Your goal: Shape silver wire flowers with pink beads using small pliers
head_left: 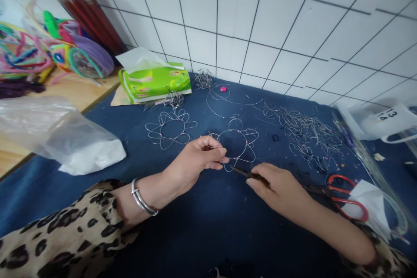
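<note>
My left hand [202, 156] pinches the left side of a flower-shaped wire ring [246, 142], which has thin looped petals and small pink wraps or beads. In my right hand [276, 184] is a pair of slim dark pliers [252, 174], their tip pointing left beside the ring's lower loop. Whether the jaws touch the wire I cannot tell. A second wire flower [173, 129] of similar shape lies flat on the blue cloth, left of the held one.
Behind the hands stands a green tissue pack [156, 81]. Tangled wire offcuts [306, 128] spread at right, near red-handled scissors [350, 200] and a white cup [374, 117]. A plastic bag [65, 130] lies left. Near the tiled wall sits a small pink item [223, 89].
</note>
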Available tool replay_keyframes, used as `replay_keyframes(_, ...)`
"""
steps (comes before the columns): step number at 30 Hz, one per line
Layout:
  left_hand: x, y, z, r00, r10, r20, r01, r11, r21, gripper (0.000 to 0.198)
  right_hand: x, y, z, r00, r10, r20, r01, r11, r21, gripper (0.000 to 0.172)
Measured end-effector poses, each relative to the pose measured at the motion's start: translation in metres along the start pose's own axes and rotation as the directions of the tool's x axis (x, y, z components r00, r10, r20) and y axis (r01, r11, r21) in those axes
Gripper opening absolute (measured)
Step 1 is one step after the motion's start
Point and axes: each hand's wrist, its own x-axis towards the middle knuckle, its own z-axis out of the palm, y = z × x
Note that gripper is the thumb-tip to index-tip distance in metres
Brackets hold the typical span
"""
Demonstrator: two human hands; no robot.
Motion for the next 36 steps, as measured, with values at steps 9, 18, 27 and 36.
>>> replay_keyframes(9, 0.000, 0.003, 0.000, 1.000, -0.004, -0.025, 0.000, 0.991, -0.132, 0.020, -0.001, 0.007, -0.012, 0.999, 0.036, 0.015, -0.038, 0.988, 0.149, 0.021)
replay_keyframes(18, -0.006, -0.002, 0.007, 1.000, 0.010, -0.019, -0.012, 0.991, -0.135, 0.019, 0.001, 0.006, -0.005, 0.998, 0.068, -0.014, -0.066, 0.993, 0.097, 0.022)
replay_keyframes(27, -0.008, -0.007, 0.011, 1.000, 0.019, -0.016, -0.021, 0.991, -0.132, 0.019, 0.002, 0.003, -0.001, 0.997, 0.073, -0.030, -0.069, 0.991, 0.111, 0.022)
replay_keyframes(36, -0.010, -0.012, 0.014, 1.000, 0.008, -0.025, -0.010, 0.998, -0.069, 0.019, 0.005, 0.004, -0.002, 0.998, 0.062, -0.012, -0.061, 0.995, 0.079, 0.022)
